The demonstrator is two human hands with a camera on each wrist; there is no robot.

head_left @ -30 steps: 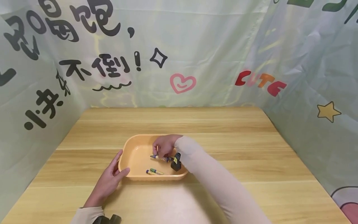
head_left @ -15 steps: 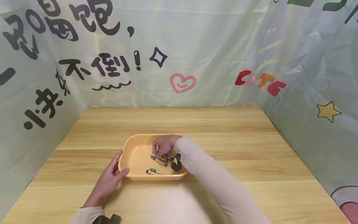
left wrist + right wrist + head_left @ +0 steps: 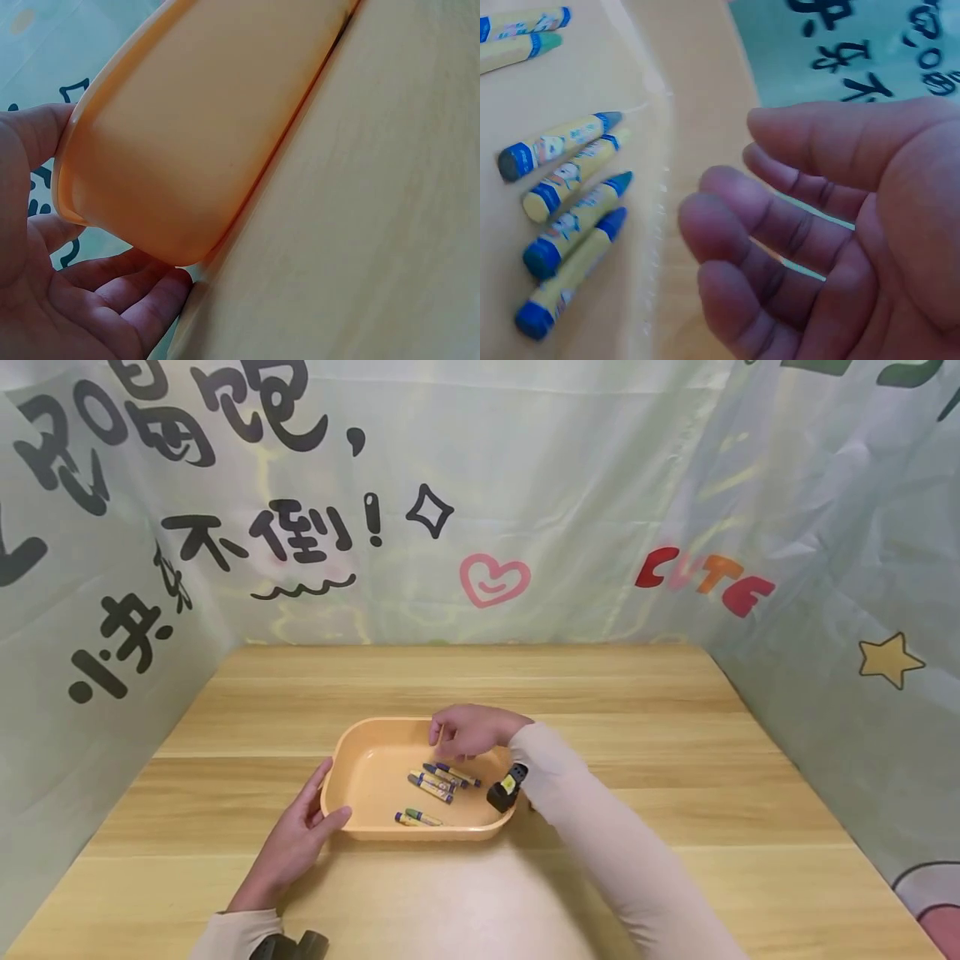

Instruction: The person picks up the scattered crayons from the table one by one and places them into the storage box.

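A shallow light-orange plastic tray [image 3: 365, 785] sits on the wooden table. My left hand [image 3: 288, 843] holds its left end, thumb at the near corner and fingers along the side; in the left wrist view the thumb touches the rim. Several crayons [image 3: 576, 185] with yellow wrappers and blue bands lie side by side in the tray's middle, their tips blue, green and pale yellow. Two more, one a green crayon [image 3: 423, 817], lie by the front wall. Over the tray's far right part hovers my right hand [image 3: 474, 732], fingers loosely bent, nothing between them.
The wooden table [image 3: 637, 752] extends round the tray on all sides. Printed fabric [image 3: 570, 485] hangs behind it and at both sides. A black wrist camera [image 3: 507, 787] on the right arm hides the tray's right end.
My right hand has let go of the crayons, rising and moving right and back from them. They now lie in a row, fully visible. The left hand stays on the tray.
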